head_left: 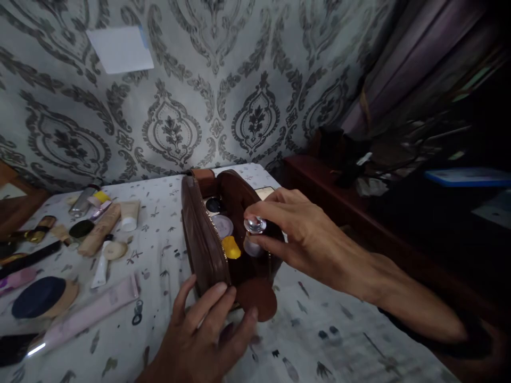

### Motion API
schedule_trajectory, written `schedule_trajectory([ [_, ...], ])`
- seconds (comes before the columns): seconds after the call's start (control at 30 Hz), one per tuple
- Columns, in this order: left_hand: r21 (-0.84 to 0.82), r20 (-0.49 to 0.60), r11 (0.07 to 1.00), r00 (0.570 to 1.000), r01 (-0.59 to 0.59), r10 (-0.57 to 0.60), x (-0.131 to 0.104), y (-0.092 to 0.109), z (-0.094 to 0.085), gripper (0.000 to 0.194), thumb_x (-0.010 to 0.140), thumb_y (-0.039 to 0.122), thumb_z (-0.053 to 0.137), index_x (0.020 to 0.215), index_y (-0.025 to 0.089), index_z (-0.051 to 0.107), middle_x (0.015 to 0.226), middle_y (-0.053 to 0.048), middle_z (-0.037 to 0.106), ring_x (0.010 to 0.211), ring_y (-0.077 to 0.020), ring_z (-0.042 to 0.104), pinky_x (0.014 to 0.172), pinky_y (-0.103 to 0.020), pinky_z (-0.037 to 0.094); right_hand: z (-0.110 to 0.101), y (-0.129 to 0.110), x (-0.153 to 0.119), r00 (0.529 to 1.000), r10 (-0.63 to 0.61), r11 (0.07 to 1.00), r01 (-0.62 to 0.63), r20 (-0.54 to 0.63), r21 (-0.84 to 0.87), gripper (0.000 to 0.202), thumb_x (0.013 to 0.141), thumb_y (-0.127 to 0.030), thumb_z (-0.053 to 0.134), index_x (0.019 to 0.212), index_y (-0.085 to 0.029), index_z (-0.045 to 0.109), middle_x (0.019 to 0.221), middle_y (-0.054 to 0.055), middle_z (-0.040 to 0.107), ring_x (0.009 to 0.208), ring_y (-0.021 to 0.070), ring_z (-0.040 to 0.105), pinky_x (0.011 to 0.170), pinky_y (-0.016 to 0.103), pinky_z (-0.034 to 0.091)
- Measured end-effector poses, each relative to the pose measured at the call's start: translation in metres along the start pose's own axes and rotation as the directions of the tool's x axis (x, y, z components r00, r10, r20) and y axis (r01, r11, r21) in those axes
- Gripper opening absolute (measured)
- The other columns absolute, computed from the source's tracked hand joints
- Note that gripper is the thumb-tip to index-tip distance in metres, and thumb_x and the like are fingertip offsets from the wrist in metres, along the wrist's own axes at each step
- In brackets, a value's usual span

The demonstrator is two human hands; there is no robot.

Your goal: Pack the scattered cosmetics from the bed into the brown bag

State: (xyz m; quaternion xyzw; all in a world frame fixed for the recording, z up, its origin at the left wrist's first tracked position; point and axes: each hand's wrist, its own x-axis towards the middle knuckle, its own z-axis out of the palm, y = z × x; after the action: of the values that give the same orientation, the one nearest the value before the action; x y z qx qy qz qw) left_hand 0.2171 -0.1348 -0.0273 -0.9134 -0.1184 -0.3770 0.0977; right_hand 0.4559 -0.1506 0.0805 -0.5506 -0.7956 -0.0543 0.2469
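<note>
Right hand [309, 239] holds a clear, shiny round item [255, 225] over the open brown bag [202, 239].

Grip is narrow, item pinched between thumb and fingers; whether the pale form just beneath is part of it, cannot tell. Left hand [203, 332]: fingers spread, fingertips at the bag's near end, by a rounded brown flap [259, 302]. Inside the bag: yellow item [231, 248], pale round item [222, 226], dark round item [214, 205]. Bag stands on the table [159, 303], covered in printed white cloth. Left of the bag lie a pale pink tube [90, 317], a navy-topped round case [39, 297] and a white-capped tube [130, 214]. Patterned wall [215, 111] behind.
</note>
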Motion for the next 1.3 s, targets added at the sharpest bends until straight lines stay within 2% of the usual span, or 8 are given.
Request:
schedule_trajectory([
  [0.1,0.012,-0.035,1.000,0.999,0.010,-0.010,0.001,0.001,0.002,0.023,0.092,0.022,0.061,0.112,0.031,0.069,0.111,-0.006,0.066,0.126,-0.0210,0.047,0.123,-0.051,0.021,0.000,0.001,0.001,0.997,-0.020,1.000,0.019,0.080,0.013,0.009,0.094,-0.022,0.054,0.095,-0.023,0.062,0.078,0.001,0.065,0.082,0.0201,0.052,0.081,0.037,0.038],
  [0.23,0.021,0.017,1.000,1.000,-0.005,0.004,0.001,0.000,0.003,0.023,0.088,0.023,0.069,0.109,0.033,0.069,0.109,-0.004,0.066,0.129,-0.0202,0.046,0.124,-0.051,0.021,0.001,0.001,0.003,0.990,-0.059,0.998,0.059,0.129,0.005,0.009,0.092,-0.022,0.056,0.098,-0.024,0.063,0.079,0.002,0.065,0.089,0.0227,0.052,0.087,0.042,0.036],
  [0.37,0.000,-0.019,1.000,1.000,0.017,-0.017,0.000,0.000,0.005,0.022,0.090,0.025,0.065,0.110,0.032,0.069,0.110,-0.004,0.066,0.130,-0.0211,0.046,0.123,-0.052,0.022,0.005,0.002,0.003,0.974,-0.084,0.996,0.087,0.209,-0.005,0.010,0.091,-0.021,0.057,0.099,-0.024,0.062,0.076,0.002,0.065,0.093,0.0239,0.053,0.097,0.048,0.032],
  [0.67,-0.028,0.040,1.000,0.999,-0.001,0.002,0.001,0.000,-0.001,0.027,0.093,0.017,0.057,0.115,0.029,0.068,0.114,-0.006,0.065,0.136,-0.0212,0.038,0.123,-0.052,0.020,0.016,0.002,0.004,0.939,-0.082,0.992,0.108,0.333,-0.062,0.010,0.084,-0.012,0.058,0.086,-0.022,0.059,0.076,0.001,0.064,0.087,0.0227,0.051,0.101,0.055,0.028],
  [0.8,-0.023,0.042,1.000,0.999,-0.009,0.010,0.000,0.000,-0.001,0.026,0.092,0.019,0.060,0.115,0.028,0.068,0.114,-0.006,0.066,0.136,-0.0220,0.040,0.123,-0.052,0.020,0.015,0.001,0.005,0.929,-0.082,0.989,0.121,0.361,-0.086,0.007,0.084,-0.015,0.060,0.083,-0.022,0.059,0.078,0.002,0.065,0.085,0.0224,0.052,0.099,0.052,0.030],
  [0.97,-0.065,0.026,0.998,1.000,0.009,-0.007,-0.002,0.001,0.000,0.032,0.096,0.013,0.047,0.117,0.024,0.068,0.119,-0.008,0.065,0.139,-0.0217,0.037,0.123,-0.054,0.019,0.014,-0.003,0.006,0.927,-0.018,0.988,0.072,0.374,-0.133,0.006,0.084,-0.019,0.064,0.081,-0.020,0.059,0.078,0.003,0.064,0.086,0.0232,0.054,0.097,0.049,0.031],
  [1.17,-0.075,-0.009,0.997,1.000,-0.007,0.006,-0.001,0.000,0.001,0.034,0.094,0.008,0.047,0.116,0.022,0.068,0.121,-0.008,0.063,0.135,-0.0207,0.041,0.122,-0.053,0.021,0.015,-0.010,0.010,0.883,0.056,0.966,0.069,0.466,-0.247,0.004,0.087,-0.017,0.062,0.090,-0.019,0.061,0.078,0.004,0.070,0.095,0.0278,0.056,0.100,0.054,0.026],
  [1.3,-0.060,-0.019,0.998,1.000,-0.021,0.019,0.000,-0.001,0.000,0.033,0.097,0.010,0.044,0.115,0.021,0.069,0.121,-0.009,0.062,0.134,-0.0211,0.041,0.122,-0.052,0.019,0.013,-0.013,0.012,0.880,0.062,0.959,0.078,0.472,-0.271,0.010,0.087,-0.024,0.068,0.091,-0.018,0.062,0.087,0.006,0.071,0.098,0.0288,0.057,0.095,0.050,0.032],
])
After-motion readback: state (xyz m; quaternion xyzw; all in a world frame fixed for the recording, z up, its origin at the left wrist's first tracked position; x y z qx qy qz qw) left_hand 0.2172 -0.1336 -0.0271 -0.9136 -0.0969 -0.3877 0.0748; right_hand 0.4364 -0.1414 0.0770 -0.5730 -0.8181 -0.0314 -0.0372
